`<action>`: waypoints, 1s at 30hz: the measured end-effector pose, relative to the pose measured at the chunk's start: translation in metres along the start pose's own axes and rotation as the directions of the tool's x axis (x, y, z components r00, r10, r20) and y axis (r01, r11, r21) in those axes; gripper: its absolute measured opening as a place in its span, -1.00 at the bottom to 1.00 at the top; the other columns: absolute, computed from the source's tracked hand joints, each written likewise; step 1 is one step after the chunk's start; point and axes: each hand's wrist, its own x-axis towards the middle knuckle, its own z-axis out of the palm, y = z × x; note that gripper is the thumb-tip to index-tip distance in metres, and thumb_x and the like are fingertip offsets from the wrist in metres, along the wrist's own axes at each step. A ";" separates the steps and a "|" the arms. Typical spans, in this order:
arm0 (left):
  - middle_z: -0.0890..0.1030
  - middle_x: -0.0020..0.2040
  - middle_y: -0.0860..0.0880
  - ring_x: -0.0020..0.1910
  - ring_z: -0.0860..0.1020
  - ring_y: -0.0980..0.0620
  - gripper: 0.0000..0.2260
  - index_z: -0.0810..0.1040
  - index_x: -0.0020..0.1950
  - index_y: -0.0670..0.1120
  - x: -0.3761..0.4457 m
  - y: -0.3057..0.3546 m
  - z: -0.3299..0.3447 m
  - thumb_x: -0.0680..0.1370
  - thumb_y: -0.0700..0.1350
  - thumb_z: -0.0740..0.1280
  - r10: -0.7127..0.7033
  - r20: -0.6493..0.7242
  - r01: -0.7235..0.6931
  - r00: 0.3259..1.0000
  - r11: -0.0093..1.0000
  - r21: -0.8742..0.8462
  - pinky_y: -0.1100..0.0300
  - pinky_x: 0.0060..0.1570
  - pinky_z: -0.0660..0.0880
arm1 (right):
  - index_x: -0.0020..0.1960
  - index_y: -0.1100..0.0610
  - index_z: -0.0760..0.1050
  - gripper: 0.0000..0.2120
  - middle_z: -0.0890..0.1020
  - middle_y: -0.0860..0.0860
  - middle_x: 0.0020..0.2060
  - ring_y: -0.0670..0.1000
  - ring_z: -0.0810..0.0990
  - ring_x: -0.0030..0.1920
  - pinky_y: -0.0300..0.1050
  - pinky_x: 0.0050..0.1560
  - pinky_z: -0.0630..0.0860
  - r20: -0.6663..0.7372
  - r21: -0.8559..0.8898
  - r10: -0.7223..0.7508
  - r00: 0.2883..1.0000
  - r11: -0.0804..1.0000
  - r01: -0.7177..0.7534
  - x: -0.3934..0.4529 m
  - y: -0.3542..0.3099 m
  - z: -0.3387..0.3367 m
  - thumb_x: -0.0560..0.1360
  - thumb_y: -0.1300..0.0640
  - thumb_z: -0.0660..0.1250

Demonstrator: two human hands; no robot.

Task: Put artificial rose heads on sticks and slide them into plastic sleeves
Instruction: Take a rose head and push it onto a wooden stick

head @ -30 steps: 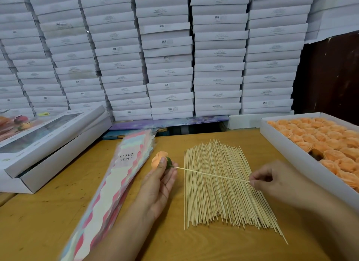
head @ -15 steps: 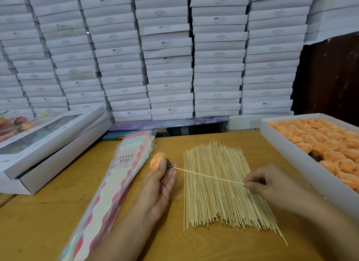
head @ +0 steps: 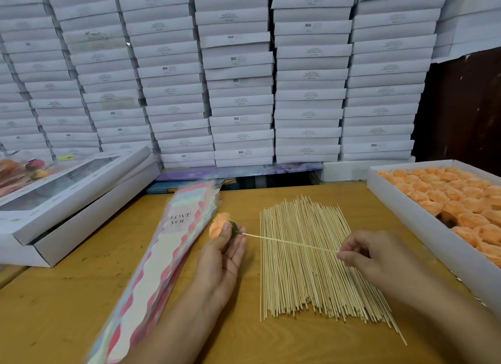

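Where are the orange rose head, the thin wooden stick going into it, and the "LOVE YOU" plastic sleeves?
orange rose head [head: 218, 224], head view, petals
thin wooden stick [head: 290, 243], head view, mid-shaft
"LOVE YOU" plastic sleeves [head: 180, 219], head view, printed lettering

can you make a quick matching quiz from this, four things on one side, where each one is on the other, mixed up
Things:
1. rose head
2. stick
3. sleeves
4. stick pile

Places:
A. flat on the table between the hands
B. pinched in the right hand, tip at the rose base
C. stacked left of the left hand
D. held in the left hand's fingertips

Pairs: 1-D, 2-B, 3-C, 4-A
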 end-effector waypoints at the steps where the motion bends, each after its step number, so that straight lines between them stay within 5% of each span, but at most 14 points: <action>1: 0.71 -0.02 -0.24 -0.13 0.73 -0.03 -0.78 0.54 0.18 -0.30 0.000 0.000 0.000 0.56 -0.24 0.34 0.000 -0.002 0.000 1.000 1.000 -0.001 0.16 -0.22 0.68 | -0.23 -0.09 0.59 -0.84 0.66 -0.13 -0.32 -0.11 0.55 -0.39 -0.24 -0.41 0.40 0.012 -0.015 -0.011 1.000 1.000 0.011 -0.001 0.000 0.000 0.53 0.03 0.41; 6: 0.71 -0.01 -0.24 -0.11 0.73 -0.04 -0.80 0.54 0.17 -0.30 -0.002 0.001 0.000 0.57 -0.25 0.33 0.006 0.000 -0.006 1.000 1.000 -0.007 0.16 -0.21 0.68 | -0.26 -0.09 0.54 -0.77 0.65 -0.22 -0.31 -0.15 0.46 -0.51 -0.26 -0.47 0.35 0.064 -0.100 -0.041 0.997 0.994 0.047 -0.002 -0.002 0.001 0.58 0.05 0.33; 12: 0.69 0.05 -0.26 -0.12 0.73 -0.04 -0.83 0.56 0.14 -0.30 -0.002 0.000 -0.001 0.58 -0.26 0.33 0.006 -0.009 -0.006 1.000 1.000 0.003 0.16 -0.21 0.68 | -0.23 -0.03 0.54 -0.74 0.65 -0.10 -0.35 -0.20 0.52 -0.44 -0.31 -0.41 0.40 0.095 -0.143 -0.055 0.994 0.987 0.069 -0.001 -0.002 0.001 0.63 0.06 0.24; 16: 0.67 0.05 -0.26 -0.14 0.72 -0.03 -0.85 0.57 0.11 -0.30 -0.002 -0.001 0.000 0.58 -0.26 0.33 0.010 -0.010 -0.010 1.000 1.000 0.016 0.17 -0.19 0.68 | -0.23 -0.03 0.51 -0.70 0.64 -0.29 -0.29 -0.22 0.53 -0.42 -0.35 -0.37 0.41 0.109 -0.146 -0.056 0.992 0.987 0.072 -0.001 0.003 0.001 0.65 0.07 0.18; 27: 0.72 -0.06 -0.23 -0.13 0.73 -0.04 -0.86 0.58 0.08 -0.29 -0.003 -0.001 0.001 0.56 -0.25 0.36 0.017 -0.011 -0.017 1.000 1.000 0.007 0.16 -0.21 0.68 | -0.27 -0.11 0.58 -0.79 0.66 -0.16 -0.33 -0.04 0.54 -0.45 -0.07 -0.42 0.45 0.061 -0.012 -0.046 0.997 0.999 0.046 -0.003 -0.001 -0.001 0.54 0.03 0.39; 30: 0.72 -0.05 -0.23 -0.12 0.73 -0.05 -0.83 0.57 0.10 -0.29 -0.001 -0.001 0.000 0.56 -0.24 0.37 0.015 -0.010 -0.015 1.000 1.000 -0.003 0.15 -0.20 0.68 | -0.28 -0.10 0.56 -0.74 0.67 -0.16 -0.34 -0.09 0.47 -0.50 -0.20 -0.46 0.36 0.084 -0.018 -0.077 0.993 0.997 0.079 -0.004 -0.004 0.001 0.58 0.07 0.35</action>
